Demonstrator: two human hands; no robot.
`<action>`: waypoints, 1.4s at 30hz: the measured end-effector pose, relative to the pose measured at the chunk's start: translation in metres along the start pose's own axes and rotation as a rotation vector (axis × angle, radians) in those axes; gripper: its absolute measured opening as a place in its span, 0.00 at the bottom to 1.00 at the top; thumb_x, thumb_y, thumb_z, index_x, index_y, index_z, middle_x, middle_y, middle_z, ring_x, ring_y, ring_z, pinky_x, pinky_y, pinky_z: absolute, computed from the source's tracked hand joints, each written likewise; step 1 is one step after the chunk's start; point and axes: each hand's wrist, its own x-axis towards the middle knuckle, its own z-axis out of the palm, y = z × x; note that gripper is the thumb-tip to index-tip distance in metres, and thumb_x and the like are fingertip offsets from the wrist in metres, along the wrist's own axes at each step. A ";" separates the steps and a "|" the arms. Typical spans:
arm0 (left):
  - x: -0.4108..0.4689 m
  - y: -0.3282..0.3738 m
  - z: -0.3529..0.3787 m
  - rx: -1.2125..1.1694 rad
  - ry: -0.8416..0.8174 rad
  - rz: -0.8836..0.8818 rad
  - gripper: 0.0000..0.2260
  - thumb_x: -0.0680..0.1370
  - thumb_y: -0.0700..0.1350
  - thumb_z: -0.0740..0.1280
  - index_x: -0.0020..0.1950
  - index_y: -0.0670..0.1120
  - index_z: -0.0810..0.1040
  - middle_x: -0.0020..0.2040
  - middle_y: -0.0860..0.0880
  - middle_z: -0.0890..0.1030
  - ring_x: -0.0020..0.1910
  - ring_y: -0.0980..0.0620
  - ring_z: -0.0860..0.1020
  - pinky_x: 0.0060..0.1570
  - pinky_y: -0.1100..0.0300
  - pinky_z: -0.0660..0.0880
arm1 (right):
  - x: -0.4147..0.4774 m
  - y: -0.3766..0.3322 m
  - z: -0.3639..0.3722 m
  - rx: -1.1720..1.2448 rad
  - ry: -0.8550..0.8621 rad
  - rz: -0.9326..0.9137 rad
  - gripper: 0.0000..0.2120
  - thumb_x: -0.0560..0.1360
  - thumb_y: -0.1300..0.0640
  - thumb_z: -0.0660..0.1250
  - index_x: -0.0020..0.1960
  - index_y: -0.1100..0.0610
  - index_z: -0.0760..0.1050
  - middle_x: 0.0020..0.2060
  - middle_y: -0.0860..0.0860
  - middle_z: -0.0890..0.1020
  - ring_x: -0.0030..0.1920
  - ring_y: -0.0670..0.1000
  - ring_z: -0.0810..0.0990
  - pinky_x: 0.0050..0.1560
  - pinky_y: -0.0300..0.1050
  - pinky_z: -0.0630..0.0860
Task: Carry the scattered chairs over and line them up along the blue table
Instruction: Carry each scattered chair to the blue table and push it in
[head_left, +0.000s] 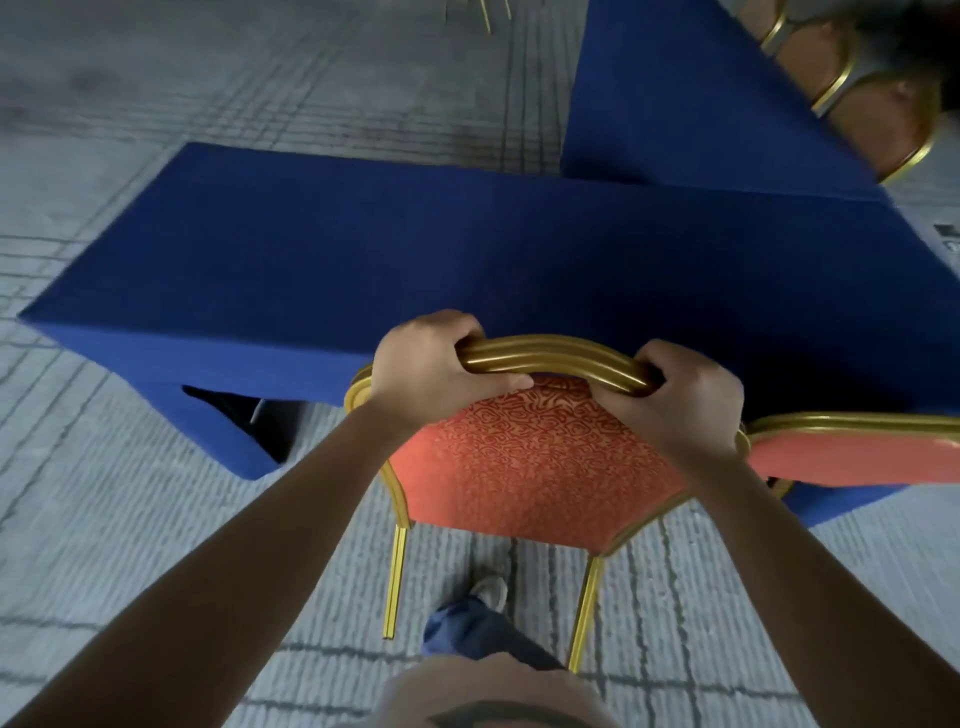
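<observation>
Looking down from the head camera, I log the blue table (467, 249) as my landmark, running across the view with its near edge just beyond the held chair (524, 467). A second chair (852, 452) stands against the table's near edge, just beside the held chair on its right, backrests almost touching. A second blue table (691, 93) joins the landmark at its far right, with a row of gold-framed chairs (852, 88) along that table's far side. Grey patterned carpet (156, 519) surrounds the landmark. My foot (488, 592) sits on the carpet between the held chair's 2 gold rear legs. Both arms reach forward toward the table. My left hand (431, 364) and right hand (685, 395) are each clenched around the gold top rail of the chair's red backrest, fingers wrapped over, thumbs underneath.
</observation>
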 end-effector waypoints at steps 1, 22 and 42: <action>-0.015 0.003 -0.001 -0.013 -0.016 -0.017 0.23 0.62 0.72 0.70 0.38 0.53 0.74 0.34 0.56 0.75 0.34 0.59 0.73 0.32 0.60 0.68 | -0.013 -0.001 -0.002 -0.005 0.004 -0.029 0.19 0.66 0.39 0.71 0.29 0.52 0.70 0.23 0.45 0.71 0.24 0.46 0.70 0.24 0.37 0.61; -0.241 0.026 0.020 0.341 -0.701 -0.079 0.28 0.55 0.71 0.71 0.44 0.54 0.75 0.41 0.57 0.76 0.40 0.55 0.76 0.42 0.56 0.77 | -0.273 -0.018 -0.032 0.046 -0.249 -0.088 0.20 0.62 0.33 0.72 0.38 0.51 0.79 0.35 0.46 0.77 0.37 0.50 0.77 0.34 0.45 0.73; -0.322 0.053 0.040 0.517 -0.502 -0.200 0.19 0.74 0.43 0.68 0.63 0.45 0.68 0.58 0.47 0.72 0.58 0.46 0.72 0.47 0.51 0.75 | -0.296 -0.089 -0.068 0.048 -0.783 -0.002 0.12 0.71 0.42 0.69 0.37 0.47 0.70 0.34 0.42 0.72 0.39 0.46 0.72 0.42 0.44 0.65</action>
